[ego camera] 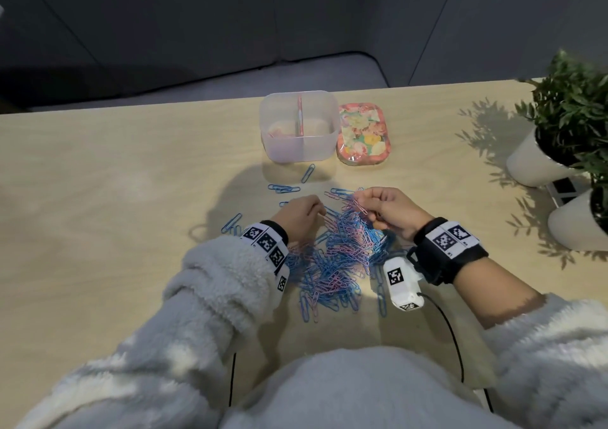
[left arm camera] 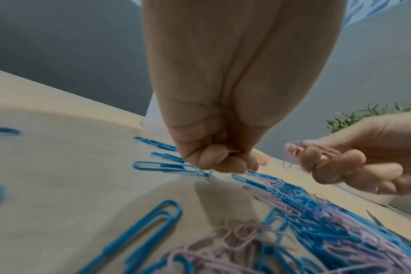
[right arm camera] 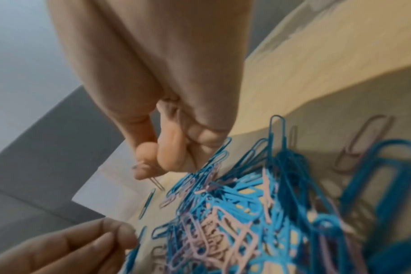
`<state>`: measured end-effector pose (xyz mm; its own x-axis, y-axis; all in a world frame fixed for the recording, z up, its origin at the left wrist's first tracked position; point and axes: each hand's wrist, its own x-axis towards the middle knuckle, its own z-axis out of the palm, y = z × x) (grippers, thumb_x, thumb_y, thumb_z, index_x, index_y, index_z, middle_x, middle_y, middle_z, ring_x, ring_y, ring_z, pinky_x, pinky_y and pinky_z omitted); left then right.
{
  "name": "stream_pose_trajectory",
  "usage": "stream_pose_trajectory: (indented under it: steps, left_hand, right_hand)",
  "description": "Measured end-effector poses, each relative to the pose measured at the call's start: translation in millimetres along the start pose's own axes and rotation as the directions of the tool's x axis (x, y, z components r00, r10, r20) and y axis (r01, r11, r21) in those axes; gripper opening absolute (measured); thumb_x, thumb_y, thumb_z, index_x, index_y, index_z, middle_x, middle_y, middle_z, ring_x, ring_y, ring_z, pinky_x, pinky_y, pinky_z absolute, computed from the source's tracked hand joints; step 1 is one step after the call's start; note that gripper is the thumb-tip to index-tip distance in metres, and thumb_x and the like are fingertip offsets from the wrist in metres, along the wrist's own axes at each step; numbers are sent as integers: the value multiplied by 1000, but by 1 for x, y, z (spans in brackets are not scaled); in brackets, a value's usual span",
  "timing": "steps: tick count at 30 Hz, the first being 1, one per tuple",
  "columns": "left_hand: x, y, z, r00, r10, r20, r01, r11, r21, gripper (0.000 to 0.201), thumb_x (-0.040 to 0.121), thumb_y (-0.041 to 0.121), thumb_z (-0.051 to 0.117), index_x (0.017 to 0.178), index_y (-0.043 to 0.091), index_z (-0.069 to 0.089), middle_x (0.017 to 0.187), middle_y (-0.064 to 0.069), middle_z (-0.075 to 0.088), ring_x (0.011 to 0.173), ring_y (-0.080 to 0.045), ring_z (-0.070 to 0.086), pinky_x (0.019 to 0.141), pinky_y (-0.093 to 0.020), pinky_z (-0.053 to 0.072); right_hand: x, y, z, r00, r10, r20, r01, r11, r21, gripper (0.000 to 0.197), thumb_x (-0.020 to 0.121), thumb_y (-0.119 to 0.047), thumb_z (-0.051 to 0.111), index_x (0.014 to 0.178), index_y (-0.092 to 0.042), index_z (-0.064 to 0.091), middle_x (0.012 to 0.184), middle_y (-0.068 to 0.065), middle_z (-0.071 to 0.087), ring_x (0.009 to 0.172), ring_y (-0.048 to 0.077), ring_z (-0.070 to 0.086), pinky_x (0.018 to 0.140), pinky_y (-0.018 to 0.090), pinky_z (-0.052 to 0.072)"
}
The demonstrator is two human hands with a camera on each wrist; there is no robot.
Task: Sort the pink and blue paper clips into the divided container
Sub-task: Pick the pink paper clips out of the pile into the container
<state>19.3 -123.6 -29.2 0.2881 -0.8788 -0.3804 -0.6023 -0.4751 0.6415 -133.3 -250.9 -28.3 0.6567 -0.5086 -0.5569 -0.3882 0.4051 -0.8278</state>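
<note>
Tangled pink and blue paper clips [ego camera: 339, 257] heaped on table [ego camera: 115, 181]; right hand [ego camera: 391, 213] pinching pink clips [left arm camera: 303, 150]; left hand [ego camera: 297, 216] curled, pinching one, blurred; divided container [ego camera: 299, 125] contents hazy

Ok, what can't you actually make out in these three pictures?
- Head view: what lies in the divided container; its frosted walls blur the contents.
- Left wrist view: what the left hand pinches; curled fingers hide all but a pink sliver.
- Right wrist view: how many pink clips the right hand holds; motion blur.
- Head view: the plants, cut by the right edge.
</note>
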Motion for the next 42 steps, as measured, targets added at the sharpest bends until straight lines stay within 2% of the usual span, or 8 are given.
stream_pose_trajectory:
  steps: [6, 11, 20, 23, 28, 32, 35, 42]
  left_hand:
    - [10, 7, 11, 990, 128, 56, -138, 961, 240, 18, 88, 19, 55, 102, 8, 59, 109, -13, 59, 103, -27, 54, 85, -31, 39]
    - [8, 5, 13, 985, 166, 41, -169, 907, 385, 20, 90, 16, 49, 104, 3, 58, 110, -16, 56, 106, -30, 51, 87, -39, 42]
    - [-11, -21, -1, 992, 125, -29, -110, 945, 308, 30, 87, 5, 51, 117, 1, 50, 114, -17, 58, 105, -33, 55, 85, -36, 41]
    - [-18, -24, -19, 990, 115, -79, -94, 967, 235, 23, 91, 8, 48, 113, 3, 55, 114, -17, 58, 105, -32, 54, 88, -36, 41]
    - [-7, -16, -70, 967, 115, -226, -69, 977, 201, 23, 94, 10, 45, 108, 3, 61, 110, -19, 59, 101, -33, 56, 87, -35, 41]
    - [25, 2, -107, 920, 141, -366, -54, 970, 238, 23, 91, 6, 46, 109, 2, 60, 112, -21, 58, 104, -33, 55, 87, -33, 37]
    - [55, 12, -122, 918, 73, -389, 32, 966, 255, 25, 90, 7, 45, 113, 5, 55, 117, -17, 57, 107, -32, 53, 90, -35, 39]
    - [75, 14, -109, 940, 104, -325, 40, 912, 408, 26, 89, 9, 49, 113, 2, 56, 114, -22, 60, 105, -37, 55, 91, -44, 46]
  right_hand:
    - [2, -14, 1, 989, 147, 4, -144, 962, 230, 34, 91, 3, 28, 84, -6, 59, 58, 2, 46, 38, 7, 46, 37, 15, 35]
    - [7, -43, 14, 976, 191, 109, -210, 955, 208, 26, 94, -9, 36, 75, -8, 53, 55, -1, 46, 41, 6, 47, 39, 14, 40]
    - [66, -137, 90, 969, -240, 60, 246, 923, -294, 29, 85, 17, 41, 69, -5, 52, 62, 10, 49, 37, 7, 53, 44, 21, 49]
    - [89, -148, 110, 949, -310, 63, 298, 806, -512, 26, 87, 7, 39, 74, -5, 58, 65, 7, 54, 59, 19, 57, 60, 29, 49]
    - [105, -146, 113, 938, -320, 131, 316, 640, -701, 35, 88, 3, 37, 114, 1, 61, 121, 16, 62, 116, 26, 55, 104, 31, 41]
    - [92, -139, 94, 921, -388, 31, 350, 792, -500, 32, 87, 8, 38, 108, 9, 62, 89, 9, 61, 89, 21, 55, 83, 27, 47]
    - [75, -128, 74, 928, -370, -38, 338, 881, -332, 30, 90, 11, 35, 109, 14, 58, 92, 16, 57, 70, 13, 54, 63, 14, 50]
    - [41, -79, 16, 942, -260, -210, 236, 962, -134, 23, 89, 14, 38, 92, 8, 60, 54, -2, 66, 43, 0, 59, 51, 13, 51]
